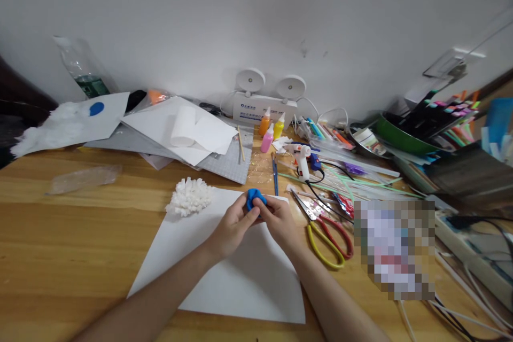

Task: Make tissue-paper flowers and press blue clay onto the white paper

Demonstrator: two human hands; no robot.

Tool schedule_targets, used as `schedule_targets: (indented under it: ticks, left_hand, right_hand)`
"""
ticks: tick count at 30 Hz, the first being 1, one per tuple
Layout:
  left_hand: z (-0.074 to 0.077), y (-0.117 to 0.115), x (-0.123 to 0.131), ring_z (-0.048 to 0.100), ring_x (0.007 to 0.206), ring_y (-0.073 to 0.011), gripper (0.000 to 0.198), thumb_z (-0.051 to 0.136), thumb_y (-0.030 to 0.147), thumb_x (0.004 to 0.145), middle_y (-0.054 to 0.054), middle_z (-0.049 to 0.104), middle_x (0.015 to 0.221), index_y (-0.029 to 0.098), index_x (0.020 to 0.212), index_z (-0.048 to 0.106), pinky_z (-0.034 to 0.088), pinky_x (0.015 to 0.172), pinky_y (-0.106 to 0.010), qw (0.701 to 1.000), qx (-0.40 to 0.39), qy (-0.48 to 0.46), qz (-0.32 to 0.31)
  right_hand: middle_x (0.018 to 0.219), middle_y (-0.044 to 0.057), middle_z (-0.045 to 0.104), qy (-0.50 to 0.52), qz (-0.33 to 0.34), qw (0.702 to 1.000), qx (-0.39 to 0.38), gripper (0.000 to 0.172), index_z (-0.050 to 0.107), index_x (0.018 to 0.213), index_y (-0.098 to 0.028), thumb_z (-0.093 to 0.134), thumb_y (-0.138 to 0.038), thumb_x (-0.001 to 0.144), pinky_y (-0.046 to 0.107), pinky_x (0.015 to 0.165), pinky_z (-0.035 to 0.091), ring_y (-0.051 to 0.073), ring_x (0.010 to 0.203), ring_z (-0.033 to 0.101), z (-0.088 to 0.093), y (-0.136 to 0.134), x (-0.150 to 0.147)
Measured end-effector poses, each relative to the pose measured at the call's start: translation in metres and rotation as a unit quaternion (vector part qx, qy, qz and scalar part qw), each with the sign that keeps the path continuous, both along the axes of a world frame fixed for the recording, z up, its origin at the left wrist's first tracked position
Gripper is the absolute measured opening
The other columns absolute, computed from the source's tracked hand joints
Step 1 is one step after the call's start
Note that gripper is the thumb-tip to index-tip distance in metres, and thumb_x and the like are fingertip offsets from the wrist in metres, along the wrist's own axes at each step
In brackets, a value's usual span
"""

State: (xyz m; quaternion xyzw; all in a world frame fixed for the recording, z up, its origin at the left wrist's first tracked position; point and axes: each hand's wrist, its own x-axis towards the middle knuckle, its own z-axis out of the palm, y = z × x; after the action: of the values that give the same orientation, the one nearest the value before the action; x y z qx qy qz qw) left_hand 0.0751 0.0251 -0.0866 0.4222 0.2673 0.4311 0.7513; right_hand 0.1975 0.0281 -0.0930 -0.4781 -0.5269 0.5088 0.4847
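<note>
Between my two hands is a soft blue lump that looks like modelling clay. My left hand grips it from the left, thumb pressed on its front. From the right, my right hand holds the same lump, its thumb close to the other. Both hands are above a white sheet of paper lying on the wooden table. On the sheet's upper left corner rests a fluffy white bundle. Scissors with one yellow and one red handle lie to the right of my right hand.
A glue gun, paintbrushes and small paint bottles stand or lie beyond my hands. At the back left, papers cover a grey cutting mat. A power strip with cables is at the right.
</note>
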Motion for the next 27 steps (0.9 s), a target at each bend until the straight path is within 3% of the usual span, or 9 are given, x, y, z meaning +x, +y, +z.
schedule_targets:
  ticks: [5,7,13,15,20,27]
  left_hand:
    - [0.0075,0.0021,-0.0073,0.050,0.107,-0.0215,0.046,0.058,0.021,0.077,-0.007,0.056,0.112,0.022,0.120,0.043,0.035,0.095,-0.040,0.998,0.014,-0.020,-0.062]
    - [0.0094,0.0026,-0.0092,0.052,0.103,-0.0212,0.043,0.056,0.023,0.078,-0.007,0.058,0.109,0.021,0.120,0.044,0.038,0.093,-0.040,0.997,0.015,-0.015,-0.069]
    - [0.0034,0.0054,-0.0082,0.059,0.082,-0.0171,0.029,0.061,0.028,0.073,-0.004,0.062,0.089,0.015,0.098,0.056,0.051,0.073,-0.033,0.997,0.021,0.063,0.044]
    - [0.0031,0.0053,-0.0073,0.060,0.071,-0.0144,0.028,0.062,0.029,0.072,-0.003,0.062,0.080,0.014,0.095,0.056,0.053,0.067,-0.031,0.994,0.026,0.085,0.061]
    - [0.0060,0.0024,-0.0056,0.060,0.059,-0.0131,0.029,0.055,0.030,0.076,0.000,0.060,0.066,0.014,0.100,0.054,0.054,0.059,-0.031,0.986,0.040,0.154,0.044]
    - [0.0009,0.0020,-0.0079,0.063,0.060,-0.0146,0.026,0.046,0.026,0.081,0.000,0.061,0.066,0.019,0.104,0.054,0.053,0.062,-0.030,0.945,0.143,0.293,0.025]
  right_hand:
    - [0.055,-0.004,0.041,0.217,0.066,0.967,-0.117,0.036,0.051,0.058,-0.016,0.054,-0.048,0.074,0.020,0.050,0.034,0.008,0.050,0.037,0.0027,0.0024,0.0043]
    - [0.054,-0.004,0.040,0.246,0.072,0.958,-0.132,0.035,0.051,0.057,-0.016,0.056,-0.048,0.072,0.020,0.050,0.034,0.008,0.049,0.036,0.0036,0.0018,0.0048]
    - [0.056,-0.003,0.039,0.099,0.082,0.990,-0.052,0.036,0.052,0.056,-0.016,0.057,-0.048,0.072,0.022,0.049,0.030,0.010,0.053,0.034,0.0029,-0.0019,0.0012]
    - [0.053,-0.003,0.035,0.111,0.089,0.989,-0.045,0.043,0.047,0.052,-0.016,0.050,-0.052,0.076,0.022,0.048,0.027,0.009,0.051,0.031,0.0021,-0.0024,-0.0004]
    - [0.045,-0.005,0.032,0.219,0.130,0.960,-0.115,0.057,0.042,0.048,-0.017,0.033,-0.066,0.075,0.023,0.043,0.024,0.009,0.043,0.030,-0.0007,-0.0010,-0.0022]
    - [0.044,-0.003,0.042,0.134,0.067,0.980,-0.130,0.045,0.047,0.048,-0.015,0.052,-0.052,0.074,0.022,0.042,0.029,0.008,0.041,0.036,0.0002,0.0001,-0.0019]
